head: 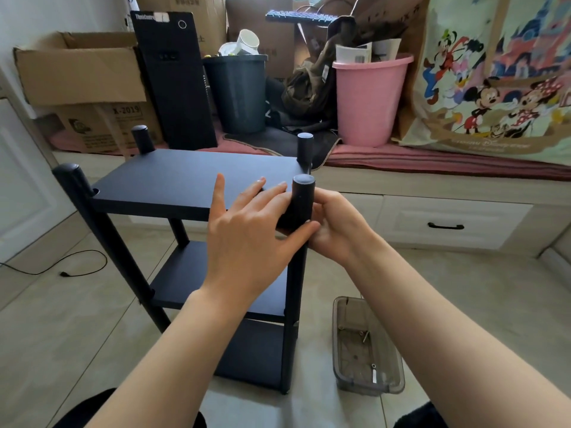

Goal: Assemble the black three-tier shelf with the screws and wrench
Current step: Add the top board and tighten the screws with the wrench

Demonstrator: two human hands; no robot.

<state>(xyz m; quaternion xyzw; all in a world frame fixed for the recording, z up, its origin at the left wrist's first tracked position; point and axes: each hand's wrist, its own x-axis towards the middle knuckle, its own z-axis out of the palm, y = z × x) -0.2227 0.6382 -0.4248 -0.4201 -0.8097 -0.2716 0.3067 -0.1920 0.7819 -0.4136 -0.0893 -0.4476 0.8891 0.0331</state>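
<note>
The black three-tier shelf [173,180] stands upright on the tiled floor with round posts at its four corners. My left hand [247,230] lies on the near right corner of the top board, fingers straight, thumb against the near right post [301,196]. My right hand [335,225] curls round that same post from the right, just below its cap. The middle board [185,273] and bottom board [256,353] show under my left arm. Whether a screw or the wrench is in my hands is hidden.
A clear grey plastic tray [366,350] with a few small metal parts sits on the floor right of the shelf. Behind are cardboard boxes [80,72], a black computer tower [176,81], a dark bin [238,91], a pink bin [369,100] and a drawer unit [445,223]. A cable [77,267] lies at left.
</note>
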